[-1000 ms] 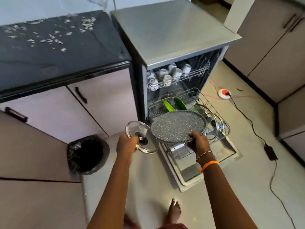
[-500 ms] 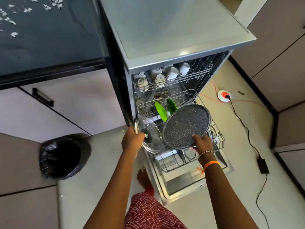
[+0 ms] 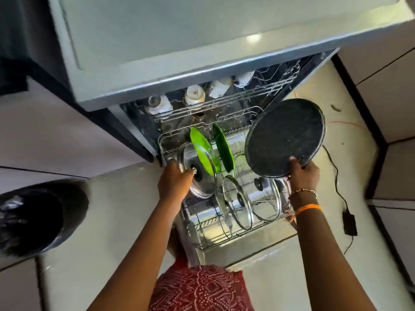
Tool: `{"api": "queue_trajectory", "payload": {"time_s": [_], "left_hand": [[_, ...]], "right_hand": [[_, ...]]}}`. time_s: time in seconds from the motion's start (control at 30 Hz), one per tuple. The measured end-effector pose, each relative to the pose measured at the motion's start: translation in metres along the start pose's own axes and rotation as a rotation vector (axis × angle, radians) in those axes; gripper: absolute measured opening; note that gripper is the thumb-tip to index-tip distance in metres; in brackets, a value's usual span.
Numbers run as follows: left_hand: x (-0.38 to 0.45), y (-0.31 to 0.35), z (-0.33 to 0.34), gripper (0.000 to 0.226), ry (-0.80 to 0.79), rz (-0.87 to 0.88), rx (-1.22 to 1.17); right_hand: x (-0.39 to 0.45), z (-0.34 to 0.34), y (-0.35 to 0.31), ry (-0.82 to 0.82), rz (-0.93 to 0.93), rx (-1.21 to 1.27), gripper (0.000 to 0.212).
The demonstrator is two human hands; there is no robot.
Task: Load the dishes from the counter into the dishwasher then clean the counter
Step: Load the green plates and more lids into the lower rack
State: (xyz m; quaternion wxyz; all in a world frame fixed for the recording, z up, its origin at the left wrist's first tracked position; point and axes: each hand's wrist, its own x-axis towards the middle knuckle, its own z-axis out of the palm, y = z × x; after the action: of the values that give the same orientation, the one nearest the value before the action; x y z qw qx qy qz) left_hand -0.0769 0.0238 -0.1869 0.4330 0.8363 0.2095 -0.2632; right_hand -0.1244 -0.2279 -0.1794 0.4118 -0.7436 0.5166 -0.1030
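Both hands grip dishes over the pulled-out rack (image 3: 224, 237): left hand (image 3: 174, 184) holds a glass lid (image 3: 197, 170), right hand (image 3: 304, 173) a speckled pan (image 3: 284, 136).

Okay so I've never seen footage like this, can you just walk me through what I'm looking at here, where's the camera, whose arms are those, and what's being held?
The camera sits on a person's head and looks forward and down, so the two arms reaching in from the bottom are that person's own. There is no robot here.

In front of them stands an open dishwasher with its lower rack pulled out over the floor.

The left hand holds a glass lid by its knob, at the left side of the rack. The right hand grips the lower edge of a round dark speckled pan, tilted up above the rack's right side.

Already loaded: two green plates standing on edge, two more glass lids in the lower rack, and white cups in the upper rack.

A black-lined bin stands on the left, and a black power cable lies on the floor to the right.
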Motion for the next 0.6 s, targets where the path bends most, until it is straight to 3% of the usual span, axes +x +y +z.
{"api": "queue_trajectory", "payload": {"time_s": [0.1,0.2,0.27,0.37,0.6], "left_hand": [[0.017,0.009,0.031,0.042,0.055,-0.025,-0.063],[0.035,0.01,0.062,0.067,0.122,-0.053,-0.194],[0.048,0.004,0.083,0.071,0.16,-0.066,-0.242],[0.065,-0.002,0.116,0.069,0.203,-0.085,-0.307],[0.086,-0.01,0.156,0.035,0.223,-0.119,-0.313]], "right_hand": [[0.049,0.014,0.003,-0.068,-0.022,-0.001,0.028],[0.092,0.032,0.014,-0.14,-0.087,-0.045,0.043],[0.116,0.043,0.026,-0.183,-0.123,-0.097,0.037],[0.155,0.059,0.052,-0.226,-0.213,-0.192,0.026],[0.179,0.101,0.087,-0.373,-0.377,-0.391,0.019]]}}
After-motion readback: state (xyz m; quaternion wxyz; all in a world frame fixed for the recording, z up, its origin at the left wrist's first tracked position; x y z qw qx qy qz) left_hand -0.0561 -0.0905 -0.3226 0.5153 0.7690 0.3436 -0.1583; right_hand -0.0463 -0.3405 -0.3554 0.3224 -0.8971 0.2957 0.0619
